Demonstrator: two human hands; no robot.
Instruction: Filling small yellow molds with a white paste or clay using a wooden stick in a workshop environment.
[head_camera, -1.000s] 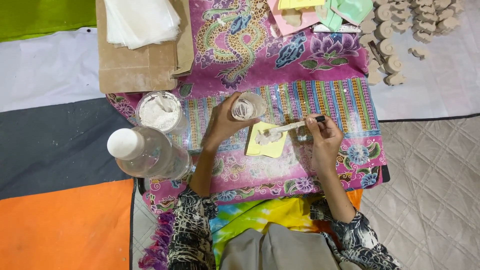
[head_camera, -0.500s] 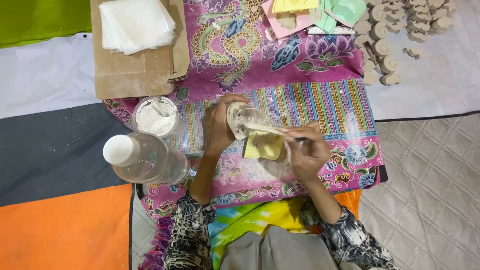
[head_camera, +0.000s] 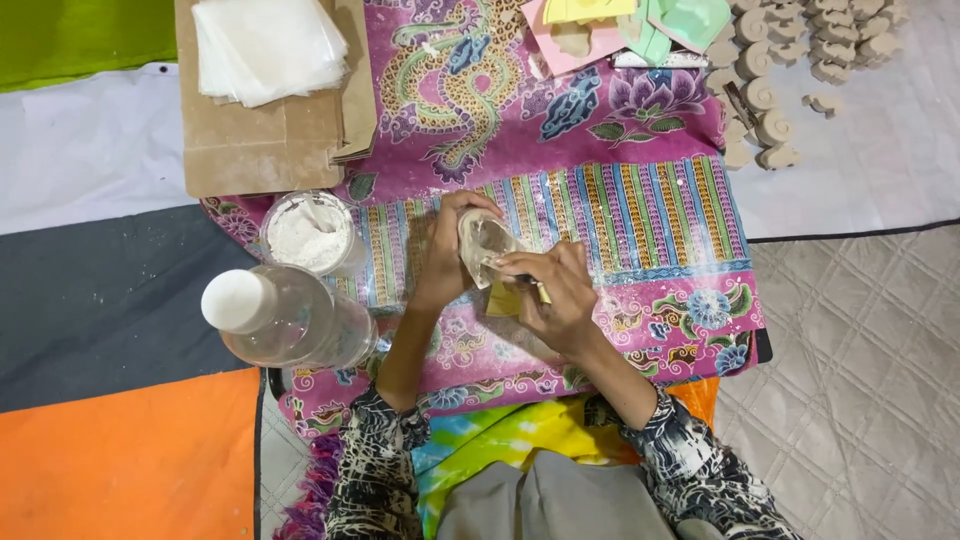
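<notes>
Both hands work a small clear cup over the patterned cloth.
Left hand (head_camera: 445, 262) grips the tilted cup (head_camera: 484, 243); right hand (head_camera: 556, 300) pinches a stick at its mouth, above a yellow mould (head_camera: 503, 300).

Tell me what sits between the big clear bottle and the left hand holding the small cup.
In the head view, nothing stands between the clear bottle and the left hand: only bare patterned cloth. The tub of white powder sits just above that stretch.

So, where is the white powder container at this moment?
In the head view, the white powder container sits left of the left hand, just above the clear plastic bottle and below the brown cardboard.
</notes>
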